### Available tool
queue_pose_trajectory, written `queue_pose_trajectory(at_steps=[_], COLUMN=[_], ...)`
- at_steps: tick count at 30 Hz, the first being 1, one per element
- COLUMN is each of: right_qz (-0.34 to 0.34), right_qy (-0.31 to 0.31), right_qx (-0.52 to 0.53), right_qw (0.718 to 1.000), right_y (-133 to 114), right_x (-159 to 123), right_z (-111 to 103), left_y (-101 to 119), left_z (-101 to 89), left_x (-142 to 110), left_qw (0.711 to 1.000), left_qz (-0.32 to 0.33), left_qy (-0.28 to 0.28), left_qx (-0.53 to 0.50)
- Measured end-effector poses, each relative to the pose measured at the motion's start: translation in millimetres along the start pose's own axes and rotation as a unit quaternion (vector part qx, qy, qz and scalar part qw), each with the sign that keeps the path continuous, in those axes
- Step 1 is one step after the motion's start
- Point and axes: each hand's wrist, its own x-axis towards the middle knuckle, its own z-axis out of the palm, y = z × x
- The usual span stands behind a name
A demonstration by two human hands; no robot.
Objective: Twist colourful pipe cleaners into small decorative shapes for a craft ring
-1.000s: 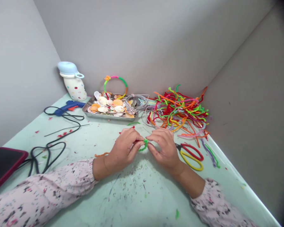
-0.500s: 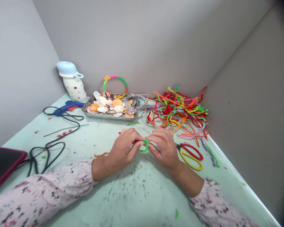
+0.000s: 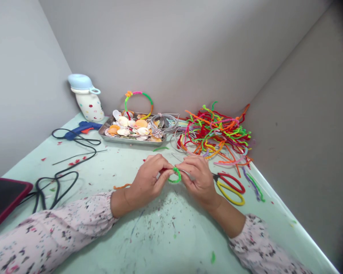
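Between my two hands a green pipe cleaner [image 3: 175, 180] bends into a small loop that hangs below the fingertips. My left hand [image 3: 153, 175] pinches one side of it with thumb and forefinger. From the other side my right hand [image 3: 198, 176] pinches it too, the fingertips of both hands nearly meeting. A bit of red shows at the left fingers; what it belongs to is hidden. Scissors [image 3: 231, 188] with red and yellow handles lie just beside my right hand, their blades partly behind it. An orange pipe cleaner piece [image 3: 122, 187] lies by my left wrist.
A metal tray [image 3: 131, 141] of seashells stands at the back, with a multicoloured ring [image 3: 153, 99] and coiled wire [image 3: 167, 123]. Right of it is a heap of pipe cleaners [image 3: 217, 129]. At left are a bottle [image 3: 88, 102], a blue glue gun [image 3: 77, 130], black cord [image 3: 57, 179] and phone [image 3: 5, 198].
The green loop has turned and opened slightly, its curve now showing rounder between the fingertips. Both hands stay almost in place.
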Motion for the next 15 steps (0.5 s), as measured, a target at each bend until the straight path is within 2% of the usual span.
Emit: queue_pose_trajectory(at_steps=[15], right_qz=[0.005], right_qy=[-0.001], right_qx=[0.011], right_qw=[1.000], right_y=[-8.2], right_x=[1.2], right_z=[-2.8], left_y=[4.6], left_z=[-1.9], left_x=[0.5], left_qw=[0.999], left_qz=[0.033], left_qy=[0.015], left_qx=[0.010])
